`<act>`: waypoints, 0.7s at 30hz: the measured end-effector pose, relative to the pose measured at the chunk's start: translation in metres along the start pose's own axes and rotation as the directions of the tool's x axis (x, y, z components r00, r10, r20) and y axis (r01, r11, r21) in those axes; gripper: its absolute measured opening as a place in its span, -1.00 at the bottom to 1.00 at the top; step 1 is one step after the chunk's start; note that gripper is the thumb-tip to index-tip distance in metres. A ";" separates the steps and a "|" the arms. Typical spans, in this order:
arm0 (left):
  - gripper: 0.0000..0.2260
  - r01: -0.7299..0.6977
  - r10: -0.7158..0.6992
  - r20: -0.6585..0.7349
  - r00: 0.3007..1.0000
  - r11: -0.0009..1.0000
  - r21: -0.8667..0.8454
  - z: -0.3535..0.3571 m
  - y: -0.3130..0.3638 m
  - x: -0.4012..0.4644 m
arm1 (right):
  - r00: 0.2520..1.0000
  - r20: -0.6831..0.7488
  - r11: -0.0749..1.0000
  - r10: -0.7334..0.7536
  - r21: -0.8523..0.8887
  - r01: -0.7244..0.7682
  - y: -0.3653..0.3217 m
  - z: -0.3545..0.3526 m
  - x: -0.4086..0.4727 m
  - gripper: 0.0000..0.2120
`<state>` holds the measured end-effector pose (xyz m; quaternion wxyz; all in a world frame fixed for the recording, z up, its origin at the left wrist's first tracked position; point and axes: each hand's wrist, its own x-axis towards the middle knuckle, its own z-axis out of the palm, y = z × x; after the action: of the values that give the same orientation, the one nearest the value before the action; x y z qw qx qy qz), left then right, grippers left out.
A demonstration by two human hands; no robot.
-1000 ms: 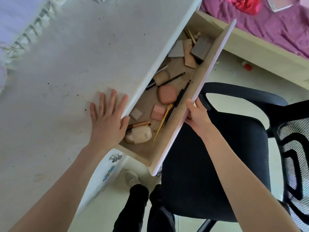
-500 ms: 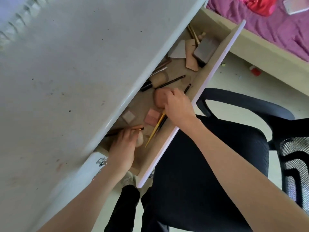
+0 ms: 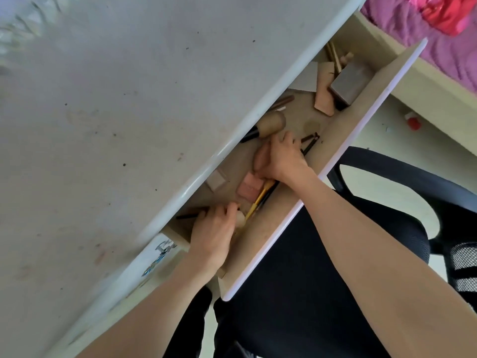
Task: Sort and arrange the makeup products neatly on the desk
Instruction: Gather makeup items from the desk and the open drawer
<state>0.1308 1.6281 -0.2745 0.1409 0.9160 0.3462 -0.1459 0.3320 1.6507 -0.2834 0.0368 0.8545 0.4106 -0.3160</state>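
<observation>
In the open drawer [image 3: 343, 140] under the desk [image 3: 129, 99], the right hand [image 3: 281, 156] has its fingers curled over a peach sponge [image 3: 260, 157], with thin dark brushes [image 3: 309, 143] poking out past the fingertips and a yellow-handled brush [image 3: 259, 200] beside pink sponge blocks [image 3: 249, 188] just below its thumb. The left hand [image 3: 214, 233] curls its fingers round a dark pencil [image 3: 188, 216] and covers a pale sponge [image 3: 240, 219]. Beyond the right fingers lie a fat powder brush [image 3: 271, 125] and a grey box [image 3: 348, 86]; no label is legible.

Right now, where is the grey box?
In the head view, the grey box sits at the far right end of the open drawer, beside a tan pad, far from both hands.
</observation>
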 end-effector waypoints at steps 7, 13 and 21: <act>-0.59 -0.032 0.011 -0.042 0.999 0.843 -0.537 -0.041 -0.003 -0.011 | 0.961 -0.268 0.938 0.067 0.346 0.031 -0.003 -0.028 -0.048 -0.61; -0.57 -0.012 -0.278 -0.245 0.929 0.638 -0.770 -0.105 -0.036 -0.016 | 0.930 -0.295 0.550 0.217 0.825 0.133 -0.036 -0.060 -0.090 -0.55; -0.64 0.166 -0.747 -0.133 0.652 0.312 -0.935 -0.130 -0.150 -0.015 | 0.985 -0.084 0.579 -0.150 0.800 0.156 -0.156 -0.051 -0.079 -0.55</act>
<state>0.0407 1.7742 -0.1731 0.4234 0.5602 0.6522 0.2853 0.2079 1.7164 -0.1670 -0.3810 0.7416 0.2963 -0.4659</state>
